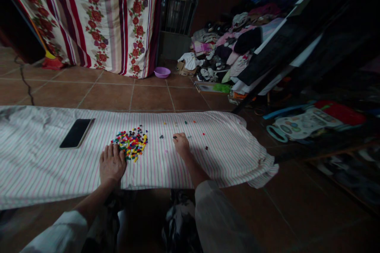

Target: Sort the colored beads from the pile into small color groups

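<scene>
My left hand lies flat on the striped cloth, its fingertips at the near left edge of a pile of small coloured pieces. To the right of that pile, my right hand is closed in a pinch on a small black piece, just above or at the cloth. Around it lie several scattered pieces: a dark grey one, a pink one, a green one, an orange one, a red one and a dark red one.
The striped cloth covers a long low surface. A phone rests on it at left. Beyond are a floral curtain, a purple basin and heaped clothes. A toy-like panel stands at right.
</scene>
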Demonstrator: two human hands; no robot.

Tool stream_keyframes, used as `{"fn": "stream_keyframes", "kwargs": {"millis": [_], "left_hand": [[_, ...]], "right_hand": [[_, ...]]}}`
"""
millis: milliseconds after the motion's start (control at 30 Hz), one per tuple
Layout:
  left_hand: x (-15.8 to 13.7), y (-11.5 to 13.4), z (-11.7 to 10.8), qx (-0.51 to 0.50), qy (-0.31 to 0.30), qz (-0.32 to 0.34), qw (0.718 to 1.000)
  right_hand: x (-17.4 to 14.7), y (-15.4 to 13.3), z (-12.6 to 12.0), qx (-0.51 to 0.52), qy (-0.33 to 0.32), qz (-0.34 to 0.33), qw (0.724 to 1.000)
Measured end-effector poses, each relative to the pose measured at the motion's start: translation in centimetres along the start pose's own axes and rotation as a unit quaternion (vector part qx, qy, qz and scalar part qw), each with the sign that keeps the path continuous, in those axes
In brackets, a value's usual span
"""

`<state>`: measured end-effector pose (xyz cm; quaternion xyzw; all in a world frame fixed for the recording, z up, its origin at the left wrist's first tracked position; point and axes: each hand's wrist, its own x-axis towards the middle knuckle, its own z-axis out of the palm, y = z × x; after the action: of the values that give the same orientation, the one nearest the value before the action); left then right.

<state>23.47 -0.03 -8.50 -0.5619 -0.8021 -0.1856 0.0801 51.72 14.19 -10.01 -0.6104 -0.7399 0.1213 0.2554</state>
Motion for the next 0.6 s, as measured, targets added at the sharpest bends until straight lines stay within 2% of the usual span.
{"fn": "stream_keyframes", "kwargs": {"millis": [600], "left_hand": [[0.19, 0.08, -0.34, -0.002, -0.012, -0.001, 1.000]], "right_hand": [[0.55, -0.73, -1.00, -0.072, 0.009, 0.038, 0.997]]}}
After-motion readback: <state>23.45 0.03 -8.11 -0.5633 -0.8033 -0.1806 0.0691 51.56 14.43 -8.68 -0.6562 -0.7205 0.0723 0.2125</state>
